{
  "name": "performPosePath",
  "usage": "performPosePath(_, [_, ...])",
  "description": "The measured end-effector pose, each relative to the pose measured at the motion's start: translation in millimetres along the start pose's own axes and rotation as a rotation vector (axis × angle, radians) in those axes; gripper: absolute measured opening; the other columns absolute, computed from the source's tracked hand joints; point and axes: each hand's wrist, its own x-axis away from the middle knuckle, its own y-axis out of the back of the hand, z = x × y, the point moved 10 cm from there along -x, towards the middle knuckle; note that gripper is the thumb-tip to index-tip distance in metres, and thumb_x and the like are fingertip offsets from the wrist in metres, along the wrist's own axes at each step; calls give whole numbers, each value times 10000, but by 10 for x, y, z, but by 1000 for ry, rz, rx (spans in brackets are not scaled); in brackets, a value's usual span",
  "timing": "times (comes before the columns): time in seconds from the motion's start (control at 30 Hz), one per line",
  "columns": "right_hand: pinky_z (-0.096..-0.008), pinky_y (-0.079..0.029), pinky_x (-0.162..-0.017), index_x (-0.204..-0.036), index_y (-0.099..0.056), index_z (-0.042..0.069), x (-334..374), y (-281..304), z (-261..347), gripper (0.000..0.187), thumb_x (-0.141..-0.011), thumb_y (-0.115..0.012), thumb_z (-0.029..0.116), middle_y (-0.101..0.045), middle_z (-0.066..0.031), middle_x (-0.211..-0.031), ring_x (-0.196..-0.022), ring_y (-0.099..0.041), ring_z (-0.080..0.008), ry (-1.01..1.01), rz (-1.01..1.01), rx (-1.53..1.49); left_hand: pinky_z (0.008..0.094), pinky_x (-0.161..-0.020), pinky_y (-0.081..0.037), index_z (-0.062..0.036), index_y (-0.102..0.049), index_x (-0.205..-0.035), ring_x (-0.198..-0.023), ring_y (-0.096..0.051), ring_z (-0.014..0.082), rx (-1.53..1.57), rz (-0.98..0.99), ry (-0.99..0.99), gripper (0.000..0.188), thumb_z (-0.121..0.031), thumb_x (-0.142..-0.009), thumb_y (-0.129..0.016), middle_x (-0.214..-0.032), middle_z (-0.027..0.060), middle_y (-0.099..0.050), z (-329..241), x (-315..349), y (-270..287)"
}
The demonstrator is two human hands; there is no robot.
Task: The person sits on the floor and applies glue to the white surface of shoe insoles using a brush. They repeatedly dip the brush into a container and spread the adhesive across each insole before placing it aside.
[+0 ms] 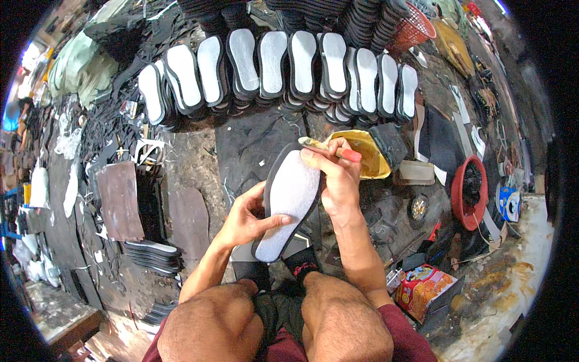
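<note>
A red basin held dark material on the right, with a blue-and-white box just beside it. A red carton with food pictures lay lower down. A red mesh basket was at the upper right. On the left lay a brown sheet; farther up, pale green plastic sat near dark scraps.

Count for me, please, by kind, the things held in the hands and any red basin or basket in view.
White-faced insole, held: 1
Brush, held: 1
Red basin: 1
Red mesh basket: 1
Total: 4
</note>
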Motion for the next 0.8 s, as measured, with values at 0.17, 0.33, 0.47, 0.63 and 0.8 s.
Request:
performPosePath(0.17, [-272, -549, -746, -849, -416, 116, -15, -133, 246, 425, -777, -795, -61, -691, -90, -954, -831, -691, -153, 299, 79, 429, 369, -1069, -435, -26, -372, -1511, -1233, -551, 188, -58, 38, -70, 863, -91, -787, -837, -1372, 107, -565, -105, -29, -103])
performPosePath(0.33, [-272, -543, -707, -1023, -498, 75, -191, -317, 51, 300, -858, -746, 41, -726, -106, -925, -817, -686, -129, 21, 136, 333, 457, -1120, -418, -66, -246, -1566, -1311, -511, 332, 731, -55, 68, 927, -170, -781, -727, -1471, 174, -471, 82, -64, -83])
performPosePath(0.47, [-273, -535, -648, -1278, -651, 133, -322, 28, 125, 383, -973, -641, 364, -752, -52, -1022, -814, -691, -114, -93, 264, 820, 522, -1112, -425, -38, -277, -1541, -1311, -499, 400, 1128, 73, 59, 839, -286, -843, -671, -1467, 247, -442, 15, -144, 45])
performPosePath(0.63, [-246, -531, -620, -1186, -719, 142, -455, 558, 833, 477, -1000, -519, 533, -718, -33, -1087, -919, -691, -143, 197, 130, 1368, 524, -1060, -462, -33, -326, -1516, -1296, -499, 432, 1345, -76, -31, 808, -556, -947, -563, -1437, 257, -460, -65, -293, 347])
performPosePath(0.8, [-347, -626, -706, -1260, -602, 6, -511, 777, 776, 555, -1003, -537, 493, -683, -132, -1114, -957, -704, -216, 128, -26, 246, 480, -1001, -505, -68, -405, -1476, -1229, -555, 402, 1420, -67, -56, 794, -618, -925, -559, -1368, 217, -532, -41, -412, 477])
